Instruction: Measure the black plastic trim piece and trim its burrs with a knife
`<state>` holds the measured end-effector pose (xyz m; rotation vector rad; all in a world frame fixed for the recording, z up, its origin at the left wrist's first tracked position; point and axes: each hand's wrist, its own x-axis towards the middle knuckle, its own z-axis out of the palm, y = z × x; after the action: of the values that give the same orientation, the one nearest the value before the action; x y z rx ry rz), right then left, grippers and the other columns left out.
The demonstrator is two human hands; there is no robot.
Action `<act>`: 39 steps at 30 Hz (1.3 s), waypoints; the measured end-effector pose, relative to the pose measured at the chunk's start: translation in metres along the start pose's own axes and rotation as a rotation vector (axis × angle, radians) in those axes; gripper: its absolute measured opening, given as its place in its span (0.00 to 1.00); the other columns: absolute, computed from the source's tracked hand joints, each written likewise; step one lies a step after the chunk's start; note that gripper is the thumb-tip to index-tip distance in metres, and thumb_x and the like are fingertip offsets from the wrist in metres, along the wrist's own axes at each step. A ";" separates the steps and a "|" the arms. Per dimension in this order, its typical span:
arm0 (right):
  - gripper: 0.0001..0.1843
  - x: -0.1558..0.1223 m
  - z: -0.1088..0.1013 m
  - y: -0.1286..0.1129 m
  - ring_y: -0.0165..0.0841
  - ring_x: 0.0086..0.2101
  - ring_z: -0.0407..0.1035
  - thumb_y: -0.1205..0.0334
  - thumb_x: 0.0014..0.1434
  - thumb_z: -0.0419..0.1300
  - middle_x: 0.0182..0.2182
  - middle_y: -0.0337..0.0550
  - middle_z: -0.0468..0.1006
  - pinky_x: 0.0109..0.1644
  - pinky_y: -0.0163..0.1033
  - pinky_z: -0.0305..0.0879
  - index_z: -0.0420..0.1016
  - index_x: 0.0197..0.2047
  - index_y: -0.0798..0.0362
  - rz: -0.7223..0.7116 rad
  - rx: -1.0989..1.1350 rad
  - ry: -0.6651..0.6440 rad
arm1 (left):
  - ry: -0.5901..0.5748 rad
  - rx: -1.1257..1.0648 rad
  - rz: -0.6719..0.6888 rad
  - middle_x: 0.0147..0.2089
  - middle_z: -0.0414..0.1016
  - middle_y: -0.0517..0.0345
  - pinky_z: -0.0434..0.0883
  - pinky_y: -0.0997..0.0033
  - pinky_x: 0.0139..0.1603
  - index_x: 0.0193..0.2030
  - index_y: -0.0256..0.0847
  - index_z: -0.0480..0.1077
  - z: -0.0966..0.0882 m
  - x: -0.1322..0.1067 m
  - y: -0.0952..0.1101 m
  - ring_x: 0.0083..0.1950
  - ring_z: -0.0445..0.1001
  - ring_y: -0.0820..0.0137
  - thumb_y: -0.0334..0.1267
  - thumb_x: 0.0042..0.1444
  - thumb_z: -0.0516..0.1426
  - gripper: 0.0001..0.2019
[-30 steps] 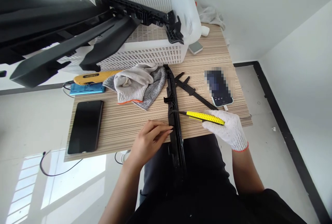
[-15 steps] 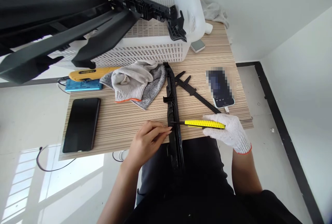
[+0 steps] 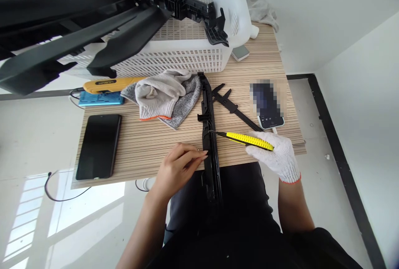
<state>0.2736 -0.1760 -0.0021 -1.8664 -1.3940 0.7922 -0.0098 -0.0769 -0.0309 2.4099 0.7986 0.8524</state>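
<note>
A long, narrow black plastic trim strip [image 3: 207, 136] lies across the table's front edge, its near end over my lap. My bare left hand [image 3: 182, 165] has its thumb and fingertips closed at the strip's left edge. In a white knit glove with an orange-red cuff, my right hand [image 3: 276, 152] grips yellow-handled tweezers [image 3: 249, 139]. Their thin dark tip is over the strip, a little beyond my left fingertips; whether it touches is unclear. A black caliper [image 3: 229, 103] lies just beyond the tweezers, its near end close to my gloved fingers.
At the back, a white perforated basket [image 3: 187, 59] holds several long black plastic parts [image 3: 131, 47] that jut out leftward. A grey-white glove [image 3: 160, 94], a yellow-orange tool [image 3: 102, 85], a blue box [image 3: 101, 99], a black phone [image 3: 99, 146] and a charging phone [image 3: 269, 113] lie around.
The tweezers' tip has moved away from me along the strip, clear of my left fingertips, and the handle has tilted. My left hand keeps its place. The view has shifted slightly.
</note>
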 end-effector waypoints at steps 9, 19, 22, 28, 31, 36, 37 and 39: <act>0.23 0.000 0.000 -0.001 0.37 0.35 0.80 0.48 0.54 0.72 0.39 0.42 0.86 0.45 0.46 0.79 0.85 0.53 0.45 0.004 0.001 -0.024 | -0.014 -0.007 -0.009 0.38 0.75 0.57 0.74 0.72 0.39 0.43 0.40 0.77 -0.001 0.000 0.001 0.37 0.75 0.71 0.28 0.63 0.63 0.05; 0.22 0.001 0.002 -0.001 0.38 0.38 0.81 0.48 0.55 0.72 0.41 0.42 0.87 0.48 0.46 0.79 0.85 0.52 0.45 -0.002 -0.013 0.010 | -0.032 0.012 -0.009 0.39 0.74 0.58 0.74 0.72 0.40 0.44 0.41 0.75 0.000 -0.001 -0.001 0.39 0.75 0.72 0.28 0.64 0.62 0.05; 0.23 0.001 0.002 -0.002 0.38 0.37 0.80 0.48 0.55 0.72 0.41 0.42 0.87 0.47 0.46 0.79 0.85 0.52 0.46 -0.012 -0.034 0.033 | -0.029 0.024 -0.014 0.39 0.74 0.58 0.74 0.72 0.40 0.43 0.42 0.74 0.000 -0.001 0.000 0.39 0.75 0.72 0.28 0.64 0.61 0.05; 0.23 0.001 0.002 -0.001 0.38 0.37 0.81 0.48 0.55 0.72 0.41 0.42 0.87 0.48 0.46 0.79 0.84 0.52 0.45 -0.016 -0.015 0.008 | -0.013 0.110 -0.050 0.46 0.73 0.51 0.76 0.58 0.48 0.49 0.43 0.67 -0.003 -0.004 0.004 0.48 0.76 0.60 0.46 0.60 0.66 0.17; 0.24 0.001 0.003 0.000 0.38 0.36 0.81 0.47 0.55 0.72 0.42 0.44 0.86 0.45 0.46 0.81 0.84 0.53 0.46 0.031 0.011 0.054 | -0.029 0.109 -0.093 0.55 0.68 0.44 0.74 0.47 0.56 0.52 0.43 0.62 -0.003 -0.006 0.006 0.57 0.72 0.52 0.57 0.53 0.68 0.31; 0.23 -0.001 0.003 0.001 0.37 0.34 0.81 0.48 0.54 0.72 0.38 0.42 0.86 0.40 0.43 0.81 0.85 0.52 0.45 0.074 0.030 0.083 | -0.027 0.168 -0.153 0.58 0.64 0.41 0.70 0.40 0.61 0.52 0.43 0.58 0.004 0.004 0.004 0.61 0.68 0.50 0.56 0.52 0.69 0.32; 0.22 -0.001 0.003 0.001 0.37 0.33 0.80 0.49 0.54 0.72 0.37 0.42 0.86 0.40 0.43 0.81 0.85 0.52 0.44 0.086 0.037 0.109 | -0.018 0.177 -0.172 0.58 0.64 0.42 0.69 0.39 0.62 0.51 0.44 0.58 0.005 0.007 0.003 0.61 0.68 0.50 0.54 0.53 0.69 0.31; 0.20 -0.002 0.003 0.000 0.36 0.32 0.80 0.51 0.54 0.72 0.37 0.40 0.86 0.38 0.41 0.80 0.85 0.51 0.44 0.109 0.066 0.141 | -0.010 0.180 -0.212 0.59 0.63 0.42 0.68 0.38 0.63 0.51 0.43 0.57 0.008 0.015 0.002 0.61 0.67 0.50 0.51 0.52 0.70 0.31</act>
<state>0.2713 -0.1777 -0.0038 -1.9211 -1.1743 0.7355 0.0057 -0.0701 -0.0290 2.4234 1.1467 0.7108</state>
